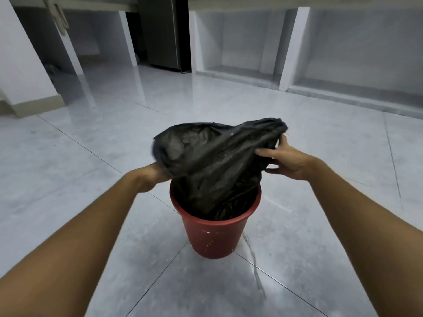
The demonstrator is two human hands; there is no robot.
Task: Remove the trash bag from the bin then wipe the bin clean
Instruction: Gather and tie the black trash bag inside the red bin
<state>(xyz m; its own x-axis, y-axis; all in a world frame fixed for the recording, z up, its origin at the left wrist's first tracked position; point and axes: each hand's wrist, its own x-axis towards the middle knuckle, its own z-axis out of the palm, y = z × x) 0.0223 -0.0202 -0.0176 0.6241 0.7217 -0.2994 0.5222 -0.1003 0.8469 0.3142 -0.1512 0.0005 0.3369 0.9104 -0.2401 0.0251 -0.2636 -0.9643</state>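
head view. on the grey tiled floor [91,156], near centre, stands one red bin [214,236], upright, round and tapering toward its base, its outer wall flecked with pale spots. one black trash bag [212,161], thin, crumpled and dusty with small light specks, rises out of the bin's mouth; its lower part sits inside the rim, while its upper part is stretched wide above the bin, from the left to a bunched peak at the far right. two bare forearms enter from the near edge. left hand [150,177] is at the bag's left edge, just above the rim; its fingers are hidden under the plastic, so their closure cannot be told. right hand [287,159] grasps the bag's gathered right end, fingers curled into the folds, thumb below. beyond, at the far side, stand white cabinet bays [240,42] and one dark upright appliance [160,30].
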